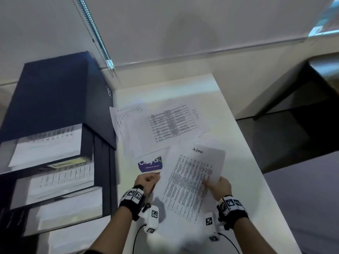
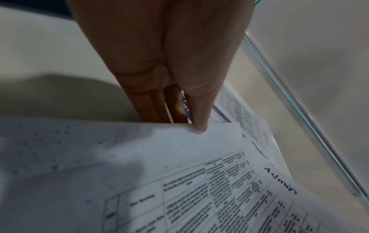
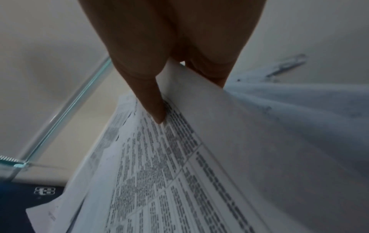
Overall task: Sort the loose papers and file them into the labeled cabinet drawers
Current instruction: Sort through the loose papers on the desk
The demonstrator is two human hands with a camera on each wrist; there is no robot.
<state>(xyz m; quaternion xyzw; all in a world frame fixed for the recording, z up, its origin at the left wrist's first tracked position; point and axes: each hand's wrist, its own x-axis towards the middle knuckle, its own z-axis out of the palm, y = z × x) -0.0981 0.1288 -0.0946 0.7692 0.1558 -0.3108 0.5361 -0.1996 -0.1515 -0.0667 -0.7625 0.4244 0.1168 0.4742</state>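
The sheet point(image 1: 190, 182) held between both hands has "Admin" handwritten in black at its top edge, above a printed table of small, dense text too blurred to read. The right hand point(image 1: 219, 186) pinches the sheet's right edge, thumb point(image 3: 153, 108) pressed on the printed face and the other fingers behind. The left hand point(image 1: 146, 182) grips its left edge, thumb tip point(image 2: 199, 124) on the paper's corner and fingers curled beneath. Just beyond that sheet, more loose papers point(image 1: 161, 125) lie fanned and overlapping on the white table point(image 1: 244, 162), thin and flat with grey printed columns; one carries faint handwriting along its far edge that I cannot make out. Touching the sheet's left edge, half under the pile, sits a purple card point(image 1: 149, 165) with white lettering, its small line seeming to read "Clean as you go". Left of the sheet stands the dark navy cabinet point(image 1: 55, 96), boxy and smooth, its drawers point(image 1: 55, 162) stepped open and holding white printed pages; the drawer labels are too blurred to read. Behind it all run a plain pale wall and a beaded blind cord point(image 1: 93, 33).
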